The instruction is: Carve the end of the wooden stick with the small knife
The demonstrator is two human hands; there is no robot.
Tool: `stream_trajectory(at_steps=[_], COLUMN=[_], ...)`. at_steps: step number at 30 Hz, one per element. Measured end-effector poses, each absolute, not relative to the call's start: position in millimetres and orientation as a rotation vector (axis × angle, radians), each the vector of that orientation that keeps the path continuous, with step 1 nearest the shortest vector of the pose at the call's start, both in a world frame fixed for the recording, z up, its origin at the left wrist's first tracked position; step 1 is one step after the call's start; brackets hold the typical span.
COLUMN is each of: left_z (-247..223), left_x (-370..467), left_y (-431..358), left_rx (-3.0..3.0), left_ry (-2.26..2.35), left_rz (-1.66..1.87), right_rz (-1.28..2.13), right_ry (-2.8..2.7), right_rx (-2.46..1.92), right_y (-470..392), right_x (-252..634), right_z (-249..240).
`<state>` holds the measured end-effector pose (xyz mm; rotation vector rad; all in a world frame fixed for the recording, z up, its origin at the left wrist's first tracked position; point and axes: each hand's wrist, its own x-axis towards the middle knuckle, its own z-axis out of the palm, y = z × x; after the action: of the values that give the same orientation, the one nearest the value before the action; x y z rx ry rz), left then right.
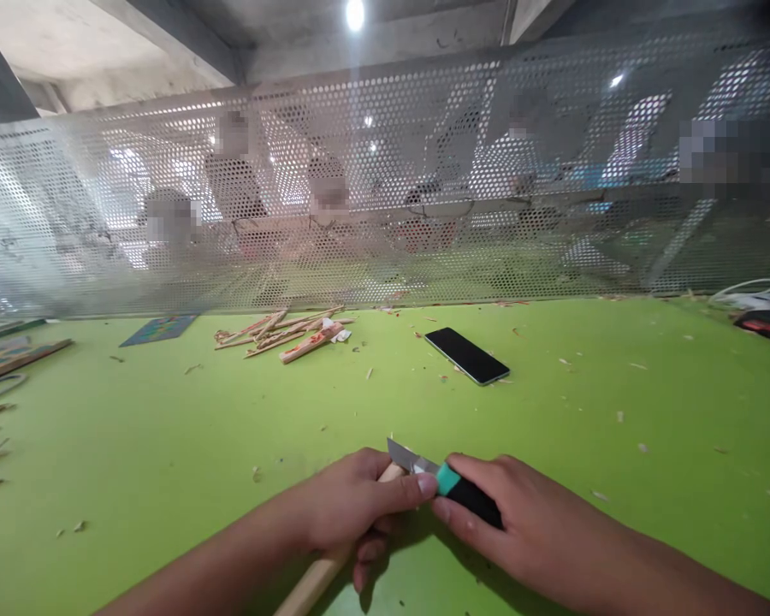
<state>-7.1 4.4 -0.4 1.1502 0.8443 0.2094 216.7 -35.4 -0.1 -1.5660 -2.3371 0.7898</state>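
A pale round wooden stick [317, 582] slants up from the bottom edge, with my left hand [352, 505] wrapped round it near its upper end. My right hand [504, 513] grips a utility knife [465, 494] with a black and teal handle. The knife's metal blade points up and left and lies at the tip of the stick. My left thumb rests beside the blade's base, close to the front of the handle. Both hands are just above the green table [198, 453].
A black phone [467, 355] lies beyond my hands. Behind it on the left are a pile of wood sticks [282, 332] and a patterned card [158, 330]. Wooden boards [19, 359] sit far left, cables [754, 287] far right. Shavings are scattered about. People show behind a perforated screen [359, 257].
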Motion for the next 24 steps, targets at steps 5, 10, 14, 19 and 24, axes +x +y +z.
stream_trajectory(at_steps=[5, 10, 14, 19, 24], left_z=[-3.4, -3.6, -1.7, -1.7, -2.2], left_x=[-8.0, -7.8, -7.4, -8.4, -9.3], left_y=[5.3, 4.7, 4.5, 5.1, 5.2], left_rx=[1.15, 1.154, 1.159, 1.165, 1.168], left_ry=[0.84, 0.848, 0.84, 0.832, 0.816], left_rz=[0.208, 0.217, 0.209, 0.206, 0.2], right_rz=[0.794, 0.796, 0.798, 0.798, 0.777], right_ry=[-2.338, -2.33, -2.331, -2.326, -2.323], right_rx=[-1.568, -1.559, -1.568, -1.574, -1.593], right_y=[-35.5, -35.6, -34.7, -35.0, -36.7], right_x=[217.1, 217.3, 217.9, 217.8, 216.3], right_z=[0.5, -1.0, -2.1, -0.6, 1.0])
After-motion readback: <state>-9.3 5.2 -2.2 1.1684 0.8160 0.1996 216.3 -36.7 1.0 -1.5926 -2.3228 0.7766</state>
